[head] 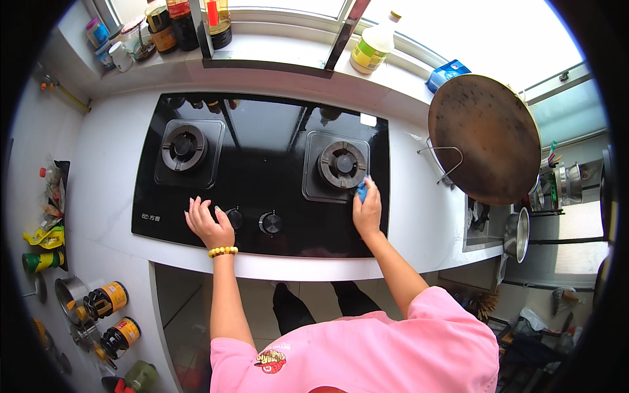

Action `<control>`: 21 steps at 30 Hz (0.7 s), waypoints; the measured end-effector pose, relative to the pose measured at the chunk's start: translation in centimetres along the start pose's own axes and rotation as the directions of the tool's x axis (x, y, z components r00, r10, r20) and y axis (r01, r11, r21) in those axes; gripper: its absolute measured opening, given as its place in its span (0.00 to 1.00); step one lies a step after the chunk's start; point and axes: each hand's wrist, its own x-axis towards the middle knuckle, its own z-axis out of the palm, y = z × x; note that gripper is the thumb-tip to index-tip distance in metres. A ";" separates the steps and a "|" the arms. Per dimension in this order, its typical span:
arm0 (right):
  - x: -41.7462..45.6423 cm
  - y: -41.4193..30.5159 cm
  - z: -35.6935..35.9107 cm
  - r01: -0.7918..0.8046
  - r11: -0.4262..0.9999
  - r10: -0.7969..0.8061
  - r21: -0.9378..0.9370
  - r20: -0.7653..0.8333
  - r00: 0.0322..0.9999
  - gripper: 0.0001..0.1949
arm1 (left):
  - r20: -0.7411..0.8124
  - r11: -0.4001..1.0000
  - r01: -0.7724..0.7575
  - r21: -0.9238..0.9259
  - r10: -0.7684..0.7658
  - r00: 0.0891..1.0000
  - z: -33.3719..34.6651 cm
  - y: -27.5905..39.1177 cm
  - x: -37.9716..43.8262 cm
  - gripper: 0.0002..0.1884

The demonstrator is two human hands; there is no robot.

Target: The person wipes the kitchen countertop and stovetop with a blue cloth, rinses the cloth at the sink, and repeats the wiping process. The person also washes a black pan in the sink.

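A black glass gas hob [265,196] with two burners lies before me. My right hand [368,209] grips a blue cloth [362,190] at the lower right corner of the right burner's metal plate [314,191]. My left hand [210,223], with a yellow bead bracelet [223,251] at its wrist, is over the front of the hob, just left of a round control knob [235,218]; its fingers are apart and nothing is in it. A second knob [270,223] lies further right. The left burner [184,148] is beyond my left hand.
A large round brown pan or lid [484,140] leans at the right by a wire stand [461,159], near the sink [484,240]. Bottles and jars line the windowsill [275,54]. Sauce bottles [120,334] and a metal pot [69,294] are at the lower left.
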 end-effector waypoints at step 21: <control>23.8 2.1 9.7 -0.420 0.826 0.505 -0.375 0.163 0.848 0.14 | 0.027 1.000 0.020 -0.024 -0.020 0.999 -0.3 0.3 0.2 0.14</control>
